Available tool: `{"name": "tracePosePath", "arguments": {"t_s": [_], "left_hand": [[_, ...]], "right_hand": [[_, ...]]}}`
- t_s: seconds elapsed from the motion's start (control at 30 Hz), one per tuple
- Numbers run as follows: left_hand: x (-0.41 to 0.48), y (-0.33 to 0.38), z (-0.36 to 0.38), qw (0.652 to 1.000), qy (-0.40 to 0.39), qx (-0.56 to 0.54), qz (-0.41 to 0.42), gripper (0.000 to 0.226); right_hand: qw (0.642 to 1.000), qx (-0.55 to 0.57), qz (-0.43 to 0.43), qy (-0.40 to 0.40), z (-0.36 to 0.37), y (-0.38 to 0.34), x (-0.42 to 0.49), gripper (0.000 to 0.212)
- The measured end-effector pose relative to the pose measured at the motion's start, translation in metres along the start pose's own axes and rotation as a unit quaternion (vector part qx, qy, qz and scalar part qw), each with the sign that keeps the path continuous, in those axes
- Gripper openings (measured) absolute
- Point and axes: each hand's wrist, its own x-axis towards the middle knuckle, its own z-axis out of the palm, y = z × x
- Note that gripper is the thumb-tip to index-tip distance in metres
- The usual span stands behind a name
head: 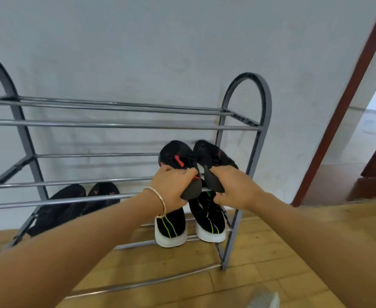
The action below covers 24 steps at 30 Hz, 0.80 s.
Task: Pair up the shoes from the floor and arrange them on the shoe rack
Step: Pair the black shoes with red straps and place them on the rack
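A grey metal shoe rack (125, 125) with several tiers of bars stands against the wall. My left hand (171, 187) grips the heel of a black shoe with a red mark (176, 155). My right hand (236, 187) grips the heel of its twin (213, 154). Both shoes sit toe-first at the right end of a middle tier, side by side. Below them a pair of black sneakers with white soles and green lines (191, 227) rests on a lower tier. Another black pair (76, 203) lies on that tier's left side.
The rack stands on a wooden floor (260, 252) against a pale wall. A brown door frame (347, 107) rises at the right, with a dark wooden step beside it. The top tiers of the rack hold nothing. A pale blurred object (264, 296) shows at the bottom edge.
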Motion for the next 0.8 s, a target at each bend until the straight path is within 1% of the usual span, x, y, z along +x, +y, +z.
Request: {"name": "tracePosePath", "arguments": {"t_s": [0.07,0.13,0.27,0.33,0.37,0.43,0.47,0.5,0.57,0.6,0.67,0.73,0.8], "left_hand": [[0.004,-0.005,0.001,1.000,-0.009,-0.013,0.009,0.045],[0.006,-0.007,0.002,1.000,-0.010,-0.009,0.013,0.048],[0.007,-0.007,0.002,1.000,-0.008,-0.001,0.019,0.048],[0.008,-0.009,0.002,1.000,-0.008,-0.002,0.027,0.049],[0.008,-0.009,0.001,1.000,-0.014,0.001,0.027,0.051],[0.009,-0.010,0.000,0.999,-0.037,-0.003,0.020,0.061],[0.008,-0.010,-0.001,0.999,-0.049,-0.013,0.013,0.070],[0.007,-0.010,-0.002,0.998,-0.058,-0.025,0.009,0.080],[-0.001,-0.006,-0.002,0.998,-0.049,-0.047,0.002,0.103],[-0.008,-0.003,-0.002,0.998,-0.033,-0.055,0.000,0.109],[-0.024,0.002,-0.002,0.998,0.015,-0.068,0.000,0.111],[-0.045,0.004,0.001,0.996,0.051,-0.069,0.017,0.106],[-0.066,0.004,0.004,0.996,0.063,-0.048,0.042,0.102]], "right_hand": [[0.999,0.035,-0.008,0.014,0.008,0.004,0.006,0.024],[0.999,0.044,-0.017,0.027,0.011,0.006,0.008,0.024],[0.999,0.025,-0.018,0.023,0.010,0.007,0.007,0.023],[0.999,0.001,-0.006,0.037,0.010,0.006,0.005,0.025],[0.999,-0.015,-0.003,0.043,0.011,0.006,0.003,0.034],[0.998,-0.037,0.016,0.040,0.012,0.004,-0.004,0.069],[0.998,-0.034,0.028,0.046,0.012,0.001,-0.008,0.078],[0.997,-0.026,0.031,0.060,0.013,-0.001,-0.013,0.082],[0.995,-0.005,0.030,0.093,0.014,-0.006,-0.022,0.082],[0.994,0.006,0.030,0.105,0.016,-0.007,-0.027,0.081],[0.991,0.030,0.027,0.129,0.021,-0.010,-0.037,0.077],[0.987,0.052,0.020,0.150,0.028,-0.015,-0.050,0.074],[0.983,0.076,0.008,0.166,0.034,-0.020,-0.062,0.072]]}}
